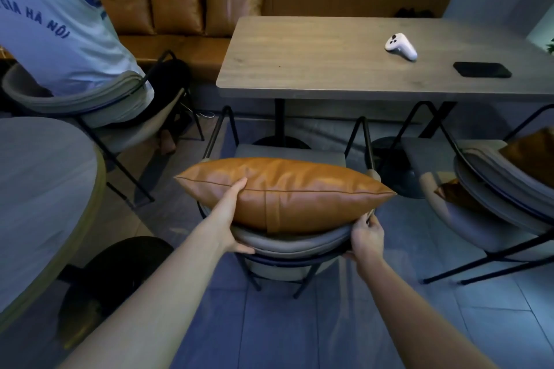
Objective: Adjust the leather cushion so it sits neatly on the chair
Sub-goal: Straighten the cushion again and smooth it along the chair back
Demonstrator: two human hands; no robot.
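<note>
Both hands are at work on the chair (pixel 287 244) in the foreground, so the adjustment looks to be under way rather than finished. The leather cushion (pixel 284 190) stands on edge along the top of the chair's curved backrest, with its lower half seemingly dropping behind the padding toward the seat. The left hand (pixel 232 219) has its grip on the cushion's left part, thumb over the piped seam and the remaining fingers underneath, between the cushion and the backrest. The right hand (pixel 367 234) is curled around the backrest's right end just below the cushion's right corner; whether its grip also pinches the cushion there cannot be told.

By the look of it, the cushion is roughly centred and level between the armrest frames, which is a good part of the job. What seems left is to lower or lean it so it rests against the backrest without support, then release it.

The seat is mostly hidden behind the cushion, so how deep the cushion sits cannot be seen. The chair's feet are partly cut off by the arms, and the dim light blurs the frame.
</note>
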